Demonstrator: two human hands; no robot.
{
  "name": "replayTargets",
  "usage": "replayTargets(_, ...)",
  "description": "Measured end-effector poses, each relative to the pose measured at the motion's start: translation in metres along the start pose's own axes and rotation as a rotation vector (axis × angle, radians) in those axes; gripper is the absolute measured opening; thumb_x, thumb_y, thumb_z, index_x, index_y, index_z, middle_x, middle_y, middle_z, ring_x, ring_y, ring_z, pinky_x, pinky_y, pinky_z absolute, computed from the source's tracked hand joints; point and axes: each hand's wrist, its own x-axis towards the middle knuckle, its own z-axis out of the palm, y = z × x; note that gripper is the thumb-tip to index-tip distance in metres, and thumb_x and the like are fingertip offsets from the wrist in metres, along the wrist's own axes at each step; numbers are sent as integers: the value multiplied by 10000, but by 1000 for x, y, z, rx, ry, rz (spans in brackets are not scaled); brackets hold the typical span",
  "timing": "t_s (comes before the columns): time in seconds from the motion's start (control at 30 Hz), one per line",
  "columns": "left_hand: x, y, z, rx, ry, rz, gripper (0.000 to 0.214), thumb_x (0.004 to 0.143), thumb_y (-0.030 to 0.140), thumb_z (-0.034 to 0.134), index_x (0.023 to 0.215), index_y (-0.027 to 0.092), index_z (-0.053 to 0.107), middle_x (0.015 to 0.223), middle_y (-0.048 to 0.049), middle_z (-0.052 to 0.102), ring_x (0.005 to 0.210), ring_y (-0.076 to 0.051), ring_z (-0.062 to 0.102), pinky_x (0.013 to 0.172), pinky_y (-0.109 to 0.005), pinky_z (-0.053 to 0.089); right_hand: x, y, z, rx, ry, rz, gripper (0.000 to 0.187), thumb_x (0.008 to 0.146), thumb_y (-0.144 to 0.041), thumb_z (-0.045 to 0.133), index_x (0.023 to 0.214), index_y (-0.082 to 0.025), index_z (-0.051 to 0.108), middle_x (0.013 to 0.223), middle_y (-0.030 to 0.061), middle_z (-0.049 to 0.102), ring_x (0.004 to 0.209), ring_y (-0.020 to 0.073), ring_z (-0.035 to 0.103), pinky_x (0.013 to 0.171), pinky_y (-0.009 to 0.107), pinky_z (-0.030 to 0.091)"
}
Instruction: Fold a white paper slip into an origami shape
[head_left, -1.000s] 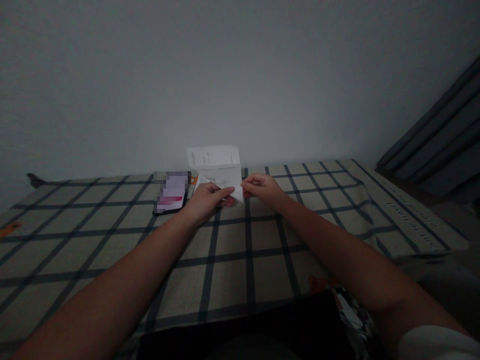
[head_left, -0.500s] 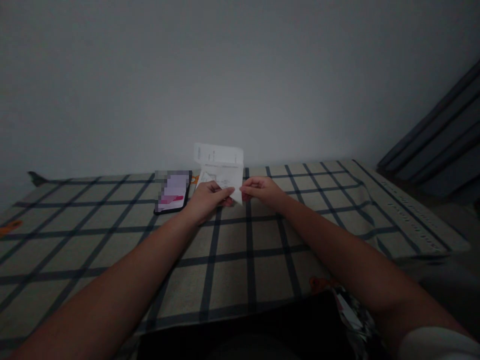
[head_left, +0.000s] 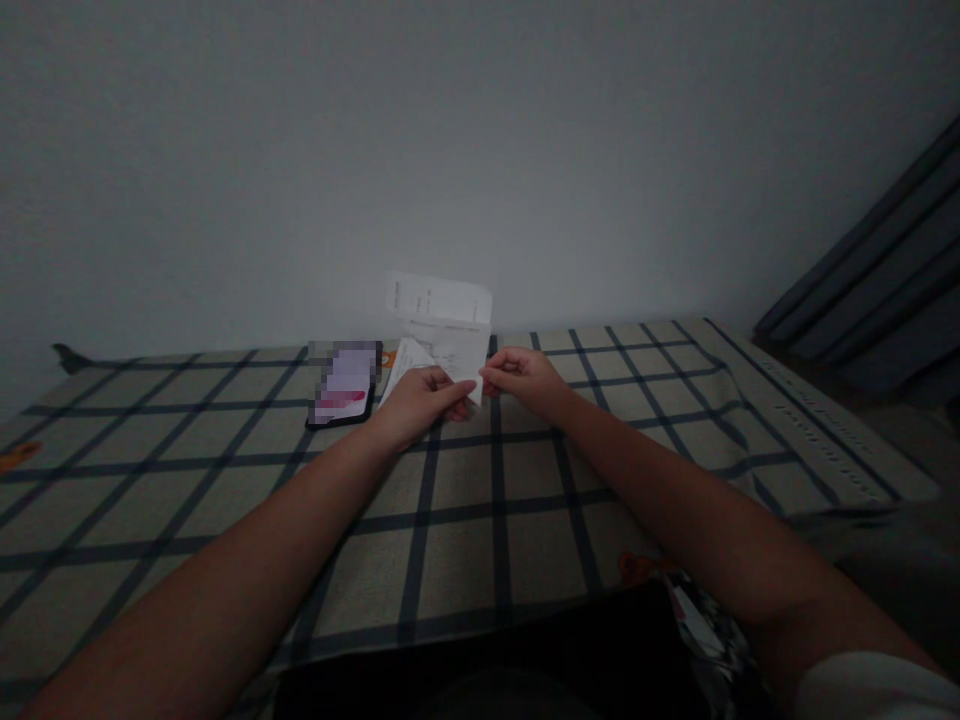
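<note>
White paper (head_left: 444, 335), printed and creased, is pinched at its lower edge between our fingertips (head_left: 465, 387): our left hand (head_left: 415, 402) and right hand (head_left: 526, 378) are both closed on it, nearly touching. The paper stands up just right of a dark phone (head_left: 345, 384), which lies flat on a beige cloth (head_left: 525, 520) checked with dark lines. Behind the phone rises a plain grey wall (head_left: 450, 150); far to its right hangs a dark curtain (head_left: 885, 290).

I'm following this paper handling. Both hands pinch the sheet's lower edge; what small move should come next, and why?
Probably lay the raised upper flap down along its crease: the paper stands creased, its top part upright, while the left hand and right hand pinch only its lower edge.
</note>
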Motion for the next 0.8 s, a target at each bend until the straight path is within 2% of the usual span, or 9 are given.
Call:
replayTargets(0.1, 0, -1, 2, -55, -3, -19, 393, 696, 471, 821, 758, 126, 644, 613, -48, 702, 513, -140, 642, 541, -255, 512, 0, 0, 2, 11, 7, -9, 300, 754, -424, 755, 801, -157, 625, 685, 5, 681, 642, 113, 647, 668, 278, 556)
replayTargets(0.3, 0, -1, 5, -111, -127, -77, 361, 718, 439, 798, 850, 117, 700, 670, -55, 710, 581, -146, 659, 564, -251, 516, -1, 3, 2, -20, 5, -25, 303, 770, -448, 733, 788, -168, 619, 652, 4, 674, 615, 115, 636, 633, 270, 541)
replayTargets(0.67, 0, -4, 2, -47, -134, -25, 296, 775, 417, 762, 764, 134, 679, 560, -13, 645, 479, -97, 575, 499, -205, 431, -1, 2, 2, -26, 8, -7, 308, 768, -447, 736, 800, -161, 625, 696, 10, 668, 649, 120, 633, 633, 263, 519)
replayTargets(0.8, -1, -2, 4, -115, -117, -73, 251, 770, 359, 773, 787, 143, 647, 593, 1, 643, 492, -91, 577, 511, -206, 451, -1, 1, 2, -5, 14, -1, 321, 760, -457, 749, 789, -163, 623, 712, 15, 683, 650, 116, 638, 652, 269, 537)
